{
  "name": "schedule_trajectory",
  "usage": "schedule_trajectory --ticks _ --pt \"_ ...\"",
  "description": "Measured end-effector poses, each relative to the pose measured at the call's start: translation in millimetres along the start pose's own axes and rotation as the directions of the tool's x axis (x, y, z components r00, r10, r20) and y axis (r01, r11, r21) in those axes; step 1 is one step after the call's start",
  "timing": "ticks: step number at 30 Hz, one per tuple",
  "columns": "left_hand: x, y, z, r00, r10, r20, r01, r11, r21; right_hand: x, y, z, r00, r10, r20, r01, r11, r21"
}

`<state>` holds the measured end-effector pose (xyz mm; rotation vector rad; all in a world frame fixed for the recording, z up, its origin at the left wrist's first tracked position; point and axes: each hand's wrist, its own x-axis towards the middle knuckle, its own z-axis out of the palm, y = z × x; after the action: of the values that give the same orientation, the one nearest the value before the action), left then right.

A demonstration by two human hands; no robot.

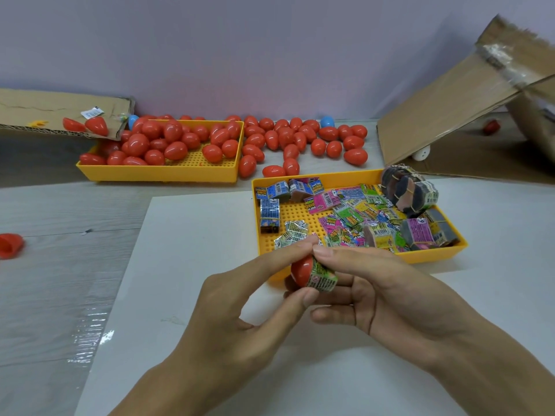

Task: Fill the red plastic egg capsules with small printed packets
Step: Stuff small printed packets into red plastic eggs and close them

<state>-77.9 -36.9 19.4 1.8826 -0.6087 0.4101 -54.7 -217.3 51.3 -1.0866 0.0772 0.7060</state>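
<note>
Fingers of the left hand pinch a red capsule half; right hand fingers press a green packet in.

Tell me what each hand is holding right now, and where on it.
The left hand pinches a red capsule half by its rounded outside, thumb below, forefinger above. The right hand presses a folded green packet into its open end.

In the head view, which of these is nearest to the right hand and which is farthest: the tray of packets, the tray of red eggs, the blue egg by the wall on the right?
From the right hand:
1. Tray of packets, just beyond the fingers, slightly right.
2. Tray of red eggs, farther back, to the left.
3. Blue egg, against the back wall.
</note>
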Motion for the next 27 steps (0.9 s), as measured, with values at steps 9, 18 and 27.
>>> schedule_trajectory --ticks 9,18,27 --pt "5.7 11.7 0.0 0.89 -0.457 0.016 0.405 0.771 -0.492 -6.1 18.0 5.1 0.594 -0.792 0.146 0.579 0.294 -0.761" --pt "6.8 5.5 -1.4 0.902 -0.424 -0.084 0.324 0.792 -0.517 -4.6 18.0 6.2 0.676 -0.731 0.093 0.608 0.483 -0.63" --pt "6.1 6.7 -3.3 0.971 -0.239 -0.027 0.202 0.871 -0.448 -3.7 9.0 8.0 0.816 -0.578 -0.013 0.494 0.708 -0.505"
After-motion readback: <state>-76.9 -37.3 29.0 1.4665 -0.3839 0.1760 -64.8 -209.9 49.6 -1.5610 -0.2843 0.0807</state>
